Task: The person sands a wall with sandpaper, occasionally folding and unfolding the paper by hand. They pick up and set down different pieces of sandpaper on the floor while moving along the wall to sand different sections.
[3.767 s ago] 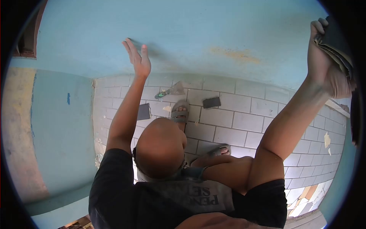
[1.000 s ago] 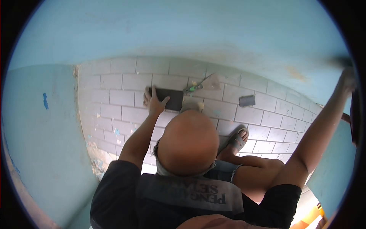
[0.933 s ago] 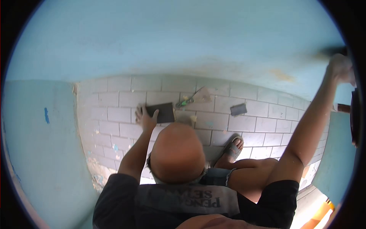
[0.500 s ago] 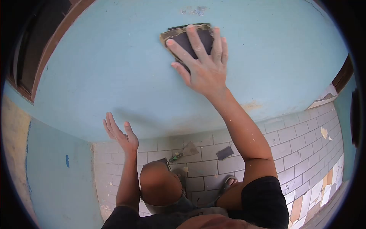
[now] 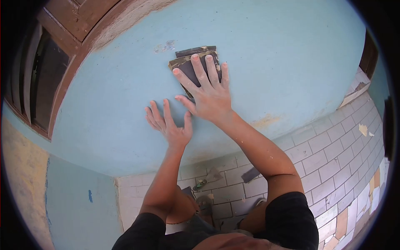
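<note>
My right hand [image 5: 211, 99] lies with fingers spread over a dark, worn sheet of sandpaper [image 5: 187, 69], pressing it against the light blue wall [image 5: 283, 62]. The sheet looks folded, with frayed tan edges, and a dark strip sticks out above my fingertips. Pale dust coats the fingers. To the lower left, my left hand [image 5: 173, 128] is open and holds nothing, its fingers raised close to the wall. Whether it touches the wall I cannot tell. Above the sandpaper's left side is a patch of chipped paint [image 5: 165, 46].
A brown-framed window [image 5: 46, 79] is at the left. On the tiled floor [image 5: 312, 162] below lie a scraper [image 5: 201, 184] with a green handle and a dark rectangular piece [image 5: 250, 175]. Pale scraps [image 5: 363, 130] lie further right.
My right hand and the sandpaper have moved down the wall. My left hand has risen and come closer to the right one. The view has shifted, showing more of the window.
</note>
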Demonstrator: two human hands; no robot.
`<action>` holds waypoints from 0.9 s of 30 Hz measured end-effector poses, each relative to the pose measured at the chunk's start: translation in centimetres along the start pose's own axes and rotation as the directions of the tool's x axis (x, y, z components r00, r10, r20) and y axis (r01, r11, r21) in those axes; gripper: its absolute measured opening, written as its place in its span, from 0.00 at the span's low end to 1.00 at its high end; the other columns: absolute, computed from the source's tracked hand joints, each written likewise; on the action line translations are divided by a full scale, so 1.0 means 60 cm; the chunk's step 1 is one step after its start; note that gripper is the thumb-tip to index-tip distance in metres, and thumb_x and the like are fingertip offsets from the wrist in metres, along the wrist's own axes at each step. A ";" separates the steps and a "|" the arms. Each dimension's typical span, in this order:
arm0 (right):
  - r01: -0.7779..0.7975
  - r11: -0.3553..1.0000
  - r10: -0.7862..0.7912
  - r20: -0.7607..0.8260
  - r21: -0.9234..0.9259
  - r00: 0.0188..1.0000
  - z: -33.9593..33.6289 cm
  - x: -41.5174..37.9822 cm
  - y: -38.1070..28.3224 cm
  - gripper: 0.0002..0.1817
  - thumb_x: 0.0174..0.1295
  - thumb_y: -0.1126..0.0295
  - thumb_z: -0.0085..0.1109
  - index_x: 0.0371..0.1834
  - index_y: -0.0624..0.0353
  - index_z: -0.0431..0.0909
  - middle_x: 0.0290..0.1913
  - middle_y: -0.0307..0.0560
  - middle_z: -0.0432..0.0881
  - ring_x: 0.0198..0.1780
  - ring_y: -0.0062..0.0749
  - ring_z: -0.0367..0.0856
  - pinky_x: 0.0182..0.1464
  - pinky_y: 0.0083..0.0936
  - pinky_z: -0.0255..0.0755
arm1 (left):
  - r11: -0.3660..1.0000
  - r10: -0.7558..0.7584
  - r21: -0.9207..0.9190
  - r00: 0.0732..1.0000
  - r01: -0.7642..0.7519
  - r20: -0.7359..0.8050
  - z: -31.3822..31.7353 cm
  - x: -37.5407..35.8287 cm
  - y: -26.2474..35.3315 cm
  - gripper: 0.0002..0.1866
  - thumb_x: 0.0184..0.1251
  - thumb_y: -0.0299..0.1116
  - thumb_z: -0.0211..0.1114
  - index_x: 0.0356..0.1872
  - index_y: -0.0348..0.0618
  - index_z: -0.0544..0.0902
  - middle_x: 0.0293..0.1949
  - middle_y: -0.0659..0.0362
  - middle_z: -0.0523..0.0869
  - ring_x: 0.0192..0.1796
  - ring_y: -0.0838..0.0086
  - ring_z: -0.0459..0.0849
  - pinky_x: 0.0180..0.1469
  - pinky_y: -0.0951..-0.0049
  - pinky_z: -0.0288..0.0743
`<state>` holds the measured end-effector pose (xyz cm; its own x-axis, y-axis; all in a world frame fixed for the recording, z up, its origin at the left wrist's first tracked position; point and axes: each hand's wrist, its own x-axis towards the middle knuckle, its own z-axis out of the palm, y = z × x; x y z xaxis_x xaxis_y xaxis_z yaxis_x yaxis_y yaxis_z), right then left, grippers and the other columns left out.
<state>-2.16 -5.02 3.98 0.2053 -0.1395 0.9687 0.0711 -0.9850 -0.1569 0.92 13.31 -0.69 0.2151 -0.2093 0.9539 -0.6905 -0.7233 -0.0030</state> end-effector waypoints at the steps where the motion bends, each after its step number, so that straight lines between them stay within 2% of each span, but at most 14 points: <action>1: 0.063 0.998 -0.063 -0.038 -0.002 0.997 0.000 0.006 0.012 0.37 0.60 0.34 0.64 0.74 0.26 0.75 0.83 0.52 0.60 0.82 0.56 0.55 0.79 0.59 0.46 | 0.994 0.083 0.063 0.993 -0.088 0.080 0.001 -0.024 -0.014 0.40 0.71 0.50 0.69 0.78 0.40 0.66 0.82 0.41 0.55 0.84 0.43 0.47 0.78 0.35 0.41; 2: 0.129 0.992 -0.129 -0.067 0.003 0.989 -0.007 0.015 0.018 0.37 0.58 0.34 0.66 0.73 0.23 0.76 0.83 0.47 0.62 0.81 0.52 0.58 0.78 0.54 0.50 | 0.977 0.149 0.128 0.974 -0.171 0.169 -0.005 -0.029 -0.023 0.41 0.70 0.51 0.69 0.78 0.40 0.67 0.82 0.40 0.54 0.84 0.43 0.45 0.78 0.34 0.39; 3: 0.036 0.999 -0.037 -0.080 -0.019 0.996 -0.025 0.029 0.047 0.39 0.56 0.33 0.66 0.73 0.24 0.76 0.82 0.48 0.64 0.80 0.52 0.60 0.77 0.49 0.52 | 0.978 0.146 0.125 0.975 -0.168 0.167 -0.009 -0.029 -0.037 0.41 0.70 0.51 0.69 0.78 0.40 0.67 0.82 0.40 0.54 0.84 0.43 0.45 0.78 0.34 0.39; 5: -0.173 0.983 0.154 -0.224 -0.067 0.962 -0.061 0.074 0.124 0.41 0.59 0.32 0.65 0.76 0.32 0.74 0.82 0.57 0.61 0.81 0.55 0.58 0.75 0.52 0.48 | 0.979 0.133 0.147 0.989 -0.142 0.070 -0.020 -0.015 -0.059 0.40 0.71 0.52 0.67 0.78 0.41 0.67 0.82 0.40 0.54 0.85 0.43 0.43 0.79 0.34 0.37; 6: -0.242 0.966 0.209 -0.274 -0.092 0.939 -0.077 0.087 0.168 0.42 0.61 0.32 0.63 0.78 0.35 0.71 0.83 0.62 0.55 0.80 0.60 0.55 0.74 0.58 0.47 | 0.981 0.129 0.136 0.989 -0.137 0.070 -0.022 -0.022 -0.069 0.40 0.71 0.52 0.67 0.78 0.41 0.67 0.82 0.40 0.54 0.85 0.43 0.43 0.79 0.34 0.37; 7: -0.354 0.926 0.314 -0.253 -0.134 0.915 -0.097 0.088 0.195 0.45 0.64 0.29 0.58 0.80 0.39 0.67 0.84 0.64 0.52 0.81 0.64 0.48 0.78 0.55 0.42 | 0.979 0.122 0.157 0.991 -0.131 0.062 -0.017 -0.029 -0.080 0.40 0.73 0.53 0.64 0.78 0.40 0.67 0.83 0.40 0.53 0.85 0.43 0.43 0.80 0.35 0.35; 12: -0.371 0.921 0.336 -0.237 -0.121 0.911 -0.099 0.087 0.210 0.49 0.59 0.26 0.62 0.81 0.36 0.65 0.85 0.64 0.46 0.80 0.65 0.40 0.78 0.58 0.42 | 0.966 0.179 0.192 0.984 -0.176 -0.002 0.013 -0.054 -0.093 0.39 0.77 0.56 0.56 0.78 0.36 0.66 0.83 0.40 0.52 0.86 0.44 0.41 0.80 0.37 0.32; 14: -0.426 0.901 0.394 -0.257 -0.078 0.882 -0.094 0.087 0.204 0.49 0.55 0.27 0.68 0.78 0.38 0.69 0.83 0.66 0.46 0.80 0.67 0.41 0.72 0.65 0.45 | 0.967 0.156 0.209 0.988 -0.148 -0.022 0.020 -0.056 -0.090 0.38 0.79 0.54 0.53 0.78 0.34 0.64 0.83 0.39 0.51 0.86 0.45 0.40 0.80 0.37 0.30; 16: -0.412 0.908 0.374 -0.296 -0.076 0.879 -0.085 0.088 0.215 0.52 0.52 0.28 0.71 0.78 0.38 0.66 0.78 0.66 0.50 0.78 0.66 0.41 0.71 0.67 0.44 | 0.970 0.154 0.193 0.988 -0.145 -0.030 0.024 -0.057 -0.085 0.38 0.79 0.53 0.53 0.78 0.34 0.63 0.83 0.39 0.50 0.86 0.45 0.40 0.80 0.37 0.30; 18: -0.250 0.958 0.285 -0.387 0.139 0.877 -0.072 0.086 0.223 0.51 0.54 0.30 0.72 0.79 0.38 0.65 0.74 0.65 0.52 0.74 0.64 0.46 0.70 0.65 0.45 | 0.972 0.144 0.195 0.989 -0.135 -0.032 0.020 -0.057 -0.084 0.38 0.79 0.52 0.53 0.79 0.34 0.63 0.83 0.39 0.50 0.86 0.45 0.40 0.81 0.37 0.29; 22: -0.269 0.959 0.281 -0.388 0.087 0.878 -0.065 0.080 0.194 0.49 0.54 0.35 0.74 0.77 0.40 0.68 0.71 0.65 0.53 0.72 0.62 0.50 0.70 0.59 0.47 | 0.976 0.123 0.178 0.992 -0.121 0.000 0.013 -0.054 -0.078 0.39 0.78 0.52 0.55 0.79 0.34 0.62 0.83 0.39 0.50 0.86 0.45 0.40 0.80 0.37 0.29; 24: -0.203 0.979 0.199 -0.275 0.013 0.941 -0.068 0.078 0.148 0.44 0.51 0.42 0.76 0.74 0.40 0.74 0.72 0.65 0.52 0.72 0.63 0.49 0.71 0.58 0.46 | 0.980 0.102 0.171 0.995 -0.103 0.015 0.009 -0.052 -0.066 0.39 0.77 0.52 0.56 0.79 0.34 0.62 0.83 0.38 0.50 0.86 0.44 0.40 0.80 0.36 0.30; 25: -0.169 0.984 0.178 -0.263 0.057 0.948 -0.056 0.073 0.111 0.38 0.49 0.46 0.74 0.69 0.34 0.80 0.75 0.63 0.53 0.74 0.63 0.50 0.73 0.59 0.44 | 0.987 0.083 0.141 0.996 -0.083 0.005 0.009 -0.047 -0.055 0.40 0.77 0.53 0.57 0.79 0.34 0.62 0.82 0.38 0.52 0.85 0.42 0.41 0.80 0.36 0.31; 27: -0.047 0.998 0.051 -0.111 0.038 0.993 -0.043 0.047 0.037 0.37 0.52 0.43 0.72 0.69 0.33 0.80 0.78 0.61 0.56 0.74 0.60 0.51 0.74 0.55 0.44 | 0.992 0.065 0.112 0.998 -0.064 -0.004 -0.001 -0.037 -0.041 0.40 0.77 0.53 0.58 0.79 0.34 0.62 0.82 0.37 0.54 0.84 0.40 0.43 0.79 0.35 0.33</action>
<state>-3.92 -7.88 6.87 0.0993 -0.1999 0.9748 0.0986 -0.9728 -0.2095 2.13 15.59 -2.79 0.1666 -0.2534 0.9529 -0.6214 -0.7774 -0.0980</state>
